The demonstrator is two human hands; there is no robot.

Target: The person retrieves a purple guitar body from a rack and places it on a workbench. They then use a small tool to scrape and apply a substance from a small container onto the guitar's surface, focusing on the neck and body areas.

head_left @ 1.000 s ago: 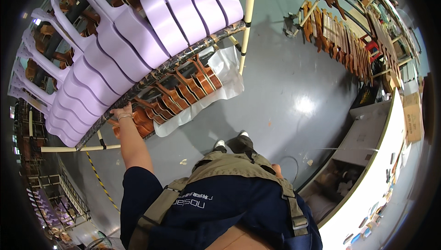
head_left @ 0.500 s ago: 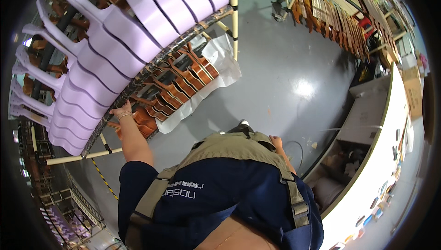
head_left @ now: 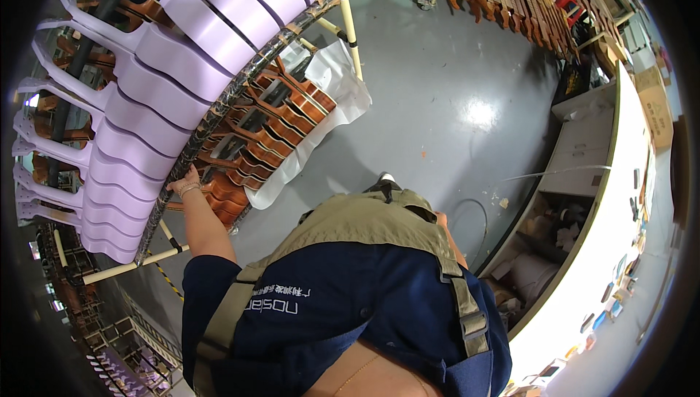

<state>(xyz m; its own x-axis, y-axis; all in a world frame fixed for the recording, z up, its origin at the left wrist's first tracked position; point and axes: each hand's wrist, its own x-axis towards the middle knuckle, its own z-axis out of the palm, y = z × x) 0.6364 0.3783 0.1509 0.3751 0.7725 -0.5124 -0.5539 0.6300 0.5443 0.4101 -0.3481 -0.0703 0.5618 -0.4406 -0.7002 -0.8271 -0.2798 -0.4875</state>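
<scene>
My left hand reaches out to the left, its fingers closed on the dark wrapped rail of a rack. Along that rail stands a row of glossy lilac guitar bodies with necks, packed close together. Below the rail, just right of my left hand, sits a row of brown wooden guitar bodies with pale edges, on a lower level lined with white sheeting. Only a sliver of my right hand shows beside my apron; its fingers are hidden.
Cream pipes frame the rack. To the right runs a long white-topped bench with open shelves underneath. A further rack of wooden necks stands at the far right. Grey floor lies between, with a thin cable near the bench.
The whole view has shifted and turned slightly. My left hand stays on the rail. My right hand has slipped further out of sight behind the apron.
</scene>
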